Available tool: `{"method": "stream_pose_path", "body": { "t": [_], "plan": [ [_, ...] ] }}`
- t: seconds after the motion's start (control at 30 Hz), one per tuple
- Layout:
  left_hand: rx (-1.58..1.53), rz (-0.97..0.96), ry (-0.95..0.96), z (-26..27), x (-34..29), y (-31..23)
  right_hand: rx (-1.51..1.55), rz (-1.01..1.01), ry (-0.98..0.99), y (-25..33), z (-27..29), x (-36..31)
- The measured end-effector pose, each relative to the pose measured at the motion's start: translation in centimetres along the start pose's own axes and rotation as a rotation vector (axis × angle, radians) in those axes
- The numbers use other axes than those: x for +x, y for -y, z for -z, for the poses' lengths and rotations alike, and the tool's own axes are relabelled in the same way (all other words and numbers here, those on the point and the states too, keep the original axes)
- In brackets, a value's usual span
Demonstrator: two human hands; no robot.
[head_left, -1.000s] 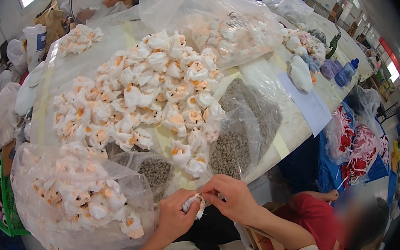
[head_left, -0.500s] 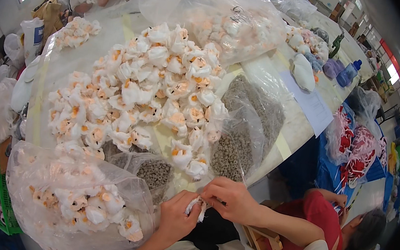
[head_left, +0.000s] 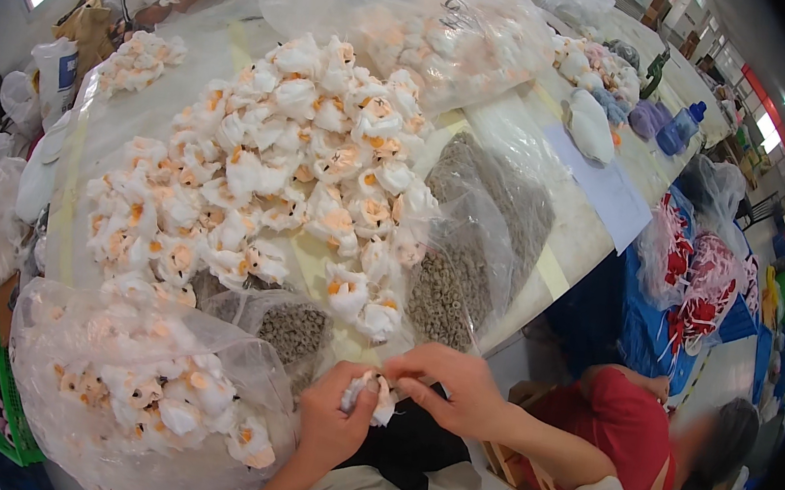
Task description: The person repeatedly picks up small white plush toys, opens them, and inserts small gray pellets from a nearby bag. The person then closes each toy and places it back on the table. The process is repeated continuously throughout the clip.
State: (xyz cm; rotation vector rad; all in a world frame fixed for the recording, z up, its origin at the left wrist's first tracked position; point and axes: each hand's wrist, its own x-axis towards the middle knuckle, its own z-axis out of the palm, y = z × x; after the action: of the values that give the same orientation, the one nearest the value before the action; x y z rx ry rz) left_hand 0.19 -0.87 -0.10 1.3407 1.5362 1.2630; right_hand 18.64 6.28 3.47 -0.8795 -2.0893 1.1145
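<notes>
The person's bare left hand (head_left: 335,416) is pinching a small, soft, white-and-peach fabric piece (head_left: 382,403), its thumb pressing across the piece and its curled fingers backing it from the left. The person's bare right hand (head_left: 455,390) is poised to the upper right of the piece, thumb and forefinger bending toward each other right beside it; whether those tips are pinching an edge, a thread or nothing at all, I cannot tell.

The piece is sitting between the two hands, above the matte black cloth on the lap (head_left: 398,442) and near the close edge of the pale, broad tabletop (head_left: 210,48). From the right fingertips it is lying slightly toward the body, with its free part jutting rightward out of the left grip, so that the exposed side is facing the right hand. The left fingers are hiding too much for its long axis to be clear.

Beyond the hands, a wide heap of crumpled white pieces with peach and orange patches (head_left: 258,173) is covering the table, while a clear plastic bag of grey-brown, grain-like bits (head_left: 451,287) is resting just past the right hand
</notes>
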Motion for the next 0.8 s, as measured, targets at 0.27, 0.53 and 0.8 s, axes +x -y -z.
{"method": "stream_pose_path", "body": {
  "t": [0.27,0.53,0.8],
  "plan": [
    [-0.083,0.022,0.019,0.4,-0.1,-0.3,-0.089,0.027,-0.087,0.3,-1.2,-1.5],
    [-0.108,0.032,0.002,0.1,-0.2,-0.1,-0.123,0.105,-0.028,0.6,-0.8,-0.7],
    [-0.023,-0.242,0.123,0.4,0.7,-1.7,-0.09,0.125,-0.07,0.3,-1.1,-1.0]
  ]
}}
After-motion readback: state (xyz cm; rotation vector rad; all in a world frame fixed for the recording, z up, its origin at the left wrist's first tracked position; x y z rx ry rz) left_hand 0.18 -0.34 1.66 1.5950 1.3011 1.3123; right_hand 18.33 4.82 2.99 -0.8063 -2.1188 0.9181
